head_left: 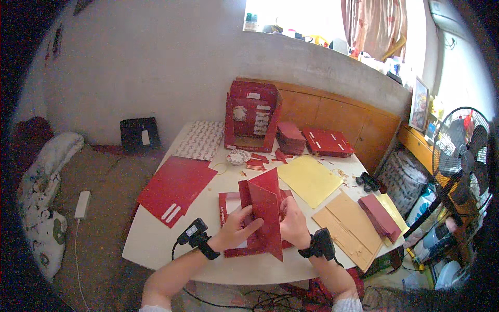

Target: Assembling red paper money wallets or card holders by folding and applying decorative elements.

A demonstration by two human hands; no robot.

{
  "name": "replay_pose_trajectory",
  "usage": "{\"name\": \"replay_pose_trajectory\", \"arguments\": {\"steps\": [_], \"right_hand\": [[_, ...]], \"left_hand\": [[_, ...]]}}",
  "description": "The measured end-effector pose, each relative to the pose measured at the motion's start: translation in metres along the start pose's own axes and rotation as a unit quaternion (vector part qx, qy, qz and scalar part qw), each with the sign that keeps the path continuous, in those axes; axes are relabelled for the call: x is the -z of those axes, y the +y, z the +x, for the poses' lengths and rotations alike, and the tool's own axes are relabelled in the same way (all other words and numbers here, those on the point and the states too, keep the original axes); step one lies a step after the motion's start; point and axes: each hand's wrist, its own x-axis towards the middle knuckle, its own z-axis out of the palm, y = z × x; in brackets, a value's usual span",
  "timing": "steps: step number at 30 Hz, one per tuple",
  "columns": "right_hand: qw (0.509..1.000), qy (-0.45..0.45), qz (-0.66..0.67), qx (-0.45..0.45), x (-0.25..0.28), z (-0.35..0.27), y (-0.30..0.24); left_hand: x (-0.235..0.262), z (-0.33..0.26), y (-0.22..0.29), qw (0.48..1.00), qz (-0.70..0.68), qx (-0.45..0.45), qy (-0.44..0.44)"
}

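Both hands close on a red folded card piece (pixel 265 216) standing upright near the front edge of the white table (pixel 156 234). The left hand (pixel 235 230) presses its fingers flat on the left panel, thumb toward the person, clamping that panel. The right hand (pixel 292 223) curls round the right side of the piece; its fingertips are hidden behind the card, so the grip there shows only as a closed hold on the edge. Each wrist carries a black strapped device, the left one with a cable trailing off the table.

The piece is deep red, creased into angled panels that meet in a sharp ridge pointing up and a point hanging down toward the table edge. Beneath it lies a flat red sheet with a pale window (pixel 231 205), partly covered by the hands.

Farther out: a large flat red sheet with two white strips (pixel 174 190) to the left, a yellow sheet (pixel 310 179) and tan cardboard pieces (pixel 345 226) to the right, a stack of dark red cards (pixel 378 214) on them. At the back stands an open red box (pixel 252 117), its inside too small to make out
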Motion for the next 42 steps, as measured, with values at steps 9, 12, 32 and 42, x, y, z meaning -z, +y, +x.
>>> {"name": "replay_pose_trajectory", "arguments": {"steps": [9, 12, 32, 42], "right_hand": [[0.991, 0.018, 0.034, 0.131, 0.000, 0.000, 0.010], [0.969, -0.005, 0.244, 0.036, 0.002, -0.004, -0.002], [0.843, -0.018, 0.526, -0.111, 0.011, 0.008, 0.009], [0.808, -0.208, 0.543, -0.093, -0.014, -0.010, -0.001]], "left_hand": [[-0.001, 0.006, 0.011, 0.988, -0.057, 0.034, 0.137], [0.005, 0.007, 0.011, 0.978, -0.088, 0.105, 0.159], [0.018, 0.015, 0.001, 0.937, -0.282, -0.001, 0.206], [0.005, 0.002, -0.034, 0.956, -0.274, 0.093, 0.052]]}}
